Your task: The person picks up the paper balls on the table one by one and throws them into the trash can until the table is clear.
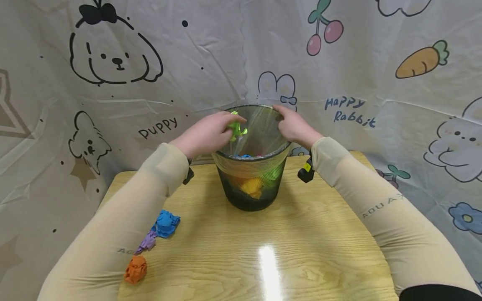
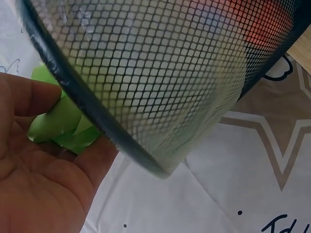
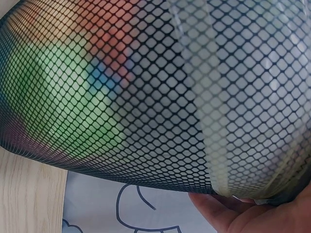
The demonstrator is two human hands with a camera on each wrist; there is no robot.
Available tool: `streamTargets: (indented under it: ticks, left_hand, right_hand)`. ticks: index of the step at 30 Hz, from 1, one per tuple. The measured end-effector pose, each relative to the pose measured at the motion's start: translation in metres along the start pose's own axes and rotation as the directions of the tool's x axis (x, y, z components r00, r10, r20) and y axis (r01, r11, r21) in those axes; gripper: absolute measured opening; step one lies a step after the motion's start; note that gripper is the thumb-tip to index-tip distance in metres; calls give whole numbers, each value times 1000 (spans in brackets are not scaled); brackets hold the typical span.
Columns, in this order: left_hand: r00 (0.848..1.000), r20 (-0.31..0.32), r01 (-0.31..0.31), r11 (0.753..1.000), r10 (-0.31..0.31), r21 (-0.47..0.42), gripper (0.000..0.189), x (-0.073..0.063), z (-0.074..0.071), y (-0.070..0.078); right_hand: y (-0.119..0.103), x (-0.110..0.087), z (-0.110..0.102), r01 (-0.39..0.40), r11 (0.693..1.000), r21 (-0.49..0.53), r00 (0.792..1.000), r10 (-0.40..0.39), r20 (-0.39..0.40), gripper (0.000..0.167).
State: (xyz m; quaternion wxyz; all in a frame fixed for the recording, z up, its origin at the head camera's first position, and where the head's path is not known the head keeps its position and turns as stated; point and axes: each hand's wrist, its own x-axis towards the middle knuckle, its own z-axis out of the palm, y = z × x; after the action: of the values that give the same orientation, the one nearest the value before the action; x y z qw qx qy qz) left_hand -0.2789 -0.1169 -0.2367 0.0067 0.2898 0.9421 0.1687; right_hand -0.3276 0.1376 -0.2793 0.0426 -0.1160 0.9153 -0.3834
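A black mesh wastebasket (image 1: 231, 190) stands upright at the far side of the table, lined with a clear plastic bag (image 1: 265, 129) folded over its rim. My left hand (image 1: 208, 131) pinches a crumpled piece of green paper (image 1: 236, 130) at the left of the opening. In the left wrist view, thumb and fingers curl round that green paper (image 2: 60, 116) right beside the rim. On the opposite side, my right hand (image 1: 297, 126) grips the rim and the liner. Through the mesh show orange paper (image 1: 252, 187) and green paper (image 3: 73, 102) inside.
Blue (image 1: 166, 224), purple (image 1: 147, 241) and orange (image 1: 135, 269) crumpled papers lie on the table's left, near my left sleeve. A cloth with cartoon prints (image 1: 211, 54) hangs behind the wooden table (image 1: 226, 251).
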Motion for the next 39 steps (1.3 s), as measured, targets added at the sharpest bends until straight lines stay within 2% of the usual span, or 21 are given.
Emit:
streamTargets:
  ticks: [17, 25, 32, 39]
  left_hand:
    - [996, 86, 17, 1000, -18, 17, 52, 2, 9, 1]
    - [998, 60, -9, 999, 6, 36, 51, -2, 9, -2]
    - [1000, -9, -23, 998, 23, 54, 60, -5, 3, -9]
    - [999, -37, 9, 999, -7, 53, 64, -14, -4, -20]
  right_hand:
    - [0, 1, 1, -4, 1000, 8, 1000, 4, -6, 74]
    - [0, 2, 1, -3, 1000, 10, 1000, 3, -5, 73]
    - [0, 2, 0, -5, 1000, 13, 1000, 5, 8, 74]
    - [0, 2, 0, -14, 1000, 14, 1000, 14, 16, 74]
